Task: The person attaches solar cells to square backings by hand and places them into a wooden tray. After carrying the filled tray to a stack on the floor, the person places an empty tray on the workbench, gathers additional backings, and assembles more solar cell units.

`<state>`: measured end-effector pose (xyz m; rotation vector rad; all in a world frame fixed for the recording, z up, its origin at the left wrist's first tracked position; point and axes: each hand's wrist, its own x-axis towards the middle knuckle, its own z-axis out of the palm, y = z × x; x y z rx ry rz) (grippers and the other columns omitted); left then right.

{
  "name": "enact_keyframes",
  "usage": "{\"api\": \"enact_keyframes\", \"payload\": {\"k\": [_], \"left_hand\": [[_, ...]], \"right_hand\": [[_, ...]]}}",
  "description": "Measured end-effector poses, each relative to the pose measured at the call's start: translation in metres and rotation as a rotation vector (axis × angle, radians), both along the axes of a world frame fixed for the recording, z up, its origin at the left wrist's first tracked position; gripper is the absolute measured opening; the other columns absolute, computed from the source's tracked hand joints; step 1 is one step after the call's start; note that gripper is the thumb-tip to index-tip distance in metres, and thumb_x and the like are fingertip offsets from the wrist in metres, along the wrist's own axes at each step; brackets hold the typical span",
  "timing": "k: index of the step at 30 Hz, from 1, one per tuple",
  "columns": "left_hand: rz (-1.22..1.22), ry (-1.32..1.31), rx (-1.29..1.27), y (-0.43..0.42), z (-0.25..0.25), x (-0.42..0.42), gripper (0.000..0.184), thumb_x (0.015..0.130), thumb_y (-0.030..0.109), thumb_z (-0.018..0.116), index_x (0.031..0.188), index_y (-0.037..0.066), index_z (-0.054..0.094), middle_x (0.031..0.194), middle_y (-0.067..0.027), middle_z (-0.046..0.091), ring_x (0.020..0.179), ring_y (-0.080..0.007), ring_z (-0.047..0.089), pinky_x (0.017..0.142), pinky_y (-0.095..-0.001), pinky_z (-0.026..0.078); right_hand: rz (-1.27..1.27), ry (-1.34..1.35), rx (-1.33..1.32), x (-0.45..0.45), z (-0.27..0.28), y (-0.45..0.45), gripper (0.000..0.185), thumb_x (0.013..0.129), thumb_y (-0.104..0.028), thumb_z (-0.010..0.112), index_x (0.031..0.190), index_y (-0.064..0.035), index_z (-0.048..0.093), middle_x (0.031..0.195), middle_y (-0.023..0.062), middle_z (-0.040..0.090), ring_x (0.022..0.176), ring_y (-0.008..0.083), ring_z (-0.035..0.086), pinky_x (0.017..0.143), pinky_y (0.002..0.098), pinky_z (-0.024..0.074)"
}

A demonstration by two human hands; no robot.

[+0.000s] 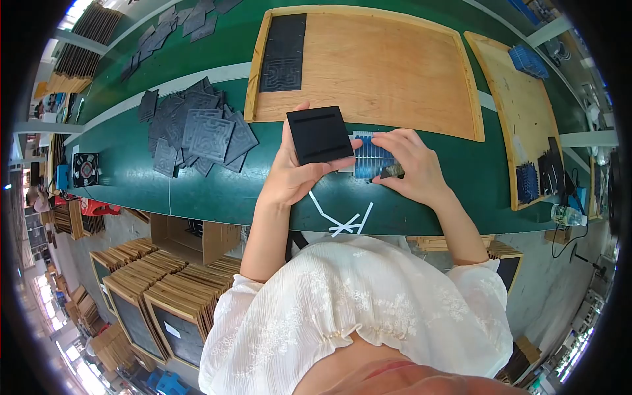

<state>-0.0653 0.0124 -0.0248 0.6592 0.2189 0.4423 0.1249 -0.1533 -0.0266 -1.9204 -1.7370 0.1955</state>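
My left hand (288, 176) grips a flat black square panel (320, 135) by its edges, raised over the green table and tilted toward me. Its face looks plain, with a darker band near the top and bottom. Just to the right, my right hand (422, 170) has thumb and fingers around the right end of a blue ribbed block (364, 157), which looks like a stack of small pieces. Part of the block is hidden by my fingers. Thin white strips (345, 227) lie crossed near the table's front edge.
Beyond my hands lies a wooden tray (388, 72) holding dark patterned plates (283, 56) at its left end. A loose pile of dark square plates (210, 135) is on the left. Another wooden tray (517, 99) and a small fan (85, 170) stand at the sides.
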Motion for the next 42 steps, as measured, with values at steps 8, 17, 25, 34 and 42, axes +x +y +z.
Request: {"api": "enact_keyframes", "payload": {"k": [8,17,25,34,42], "left_hand": [[0.064,0.091,0.158,0.000,-0.006,0.005,0.102,0.069,-0.026,0.054,0.154,0.017,0.017,0.139,-0.0184,0.046,0.127,-0.0403,0.053,0.101,-0.0523,0.051],[0.092,0.227,0.233,-0.005,-0.006,0.012,0.101,0.069,-0.028,0.054,0.155,0.011,0.018,0.136,-0.0120,0.049,0.122,-0.0254,0.057,0.099,-0.0394,0.053],[0.014,0.199,0.297,-0.025,-0.008,0.018,0.100,0.071,-0.022,0.065,0.155,0.008,0.022,0.139,-0.0096,0.048,0.123,-0.0193,0.054,0.097,-0.0330,0.050],[-0.015,0.212,0.316,-0.023,-0.006,0.018,0.099,0.072,-0.023,0.061,0.156,0.009,0.018,0.136,-0.0085,0.047,0.120,-0.0178,0.055,0.097,-0.0326,0.050],[-0.017,0.195,0.319,-0.023,-0.008,0.018,0.100,0.072,-0.023,0.061,0.156,0.009,0.017,0.135,-0.0083,0.046,0.120,-0.0173,0.054,0.097,-0.0320,0.050]], "right_hand": [[0.005,0.030,-0.022,0.001,0.001,0.000,0.071,0.062,-0.027,0.087,0.126,-0.0173,0.058,0.126,0.0012,0.060,0.118,0.0249,0.056,0.082,0.0377,0.0559],[0.059,0.102,0.130,0.003,0.034,0.000,0.074,0.059,-0.020,0.088,0.126,-0.0158,0.058,0.125,0.0038,0.061,0.114,0.0279,0.057,0.085,0.0380,0.0545],[0.080,0.194,0.195,-0.009,0.047,0.024,0.073,0.056,-0.012,0.089,0.123,-0.0104,0.059,0.125,0.0082,0.062,0.114,0.0311,0.058,0.093,0.0404,0.0503],[0.063,0.095,0.178,-0.010,0.037,0.028,0.076,0.056,-0.011,0.086,0.126,-0.0149,0.058,0.127,0.0046,0.060,0.115,0.0288,0.057,0.086,0.0392,0.0544],[0.063,0.074,0.175,-0.011,0.037,0.028,0.077,0.055,-0.010,0.086,0.127,-0.0155,0.057,0.127,0.0043,0.060,0.115,0.0288,0.057,0.085,0.0383,0.0550]]}}
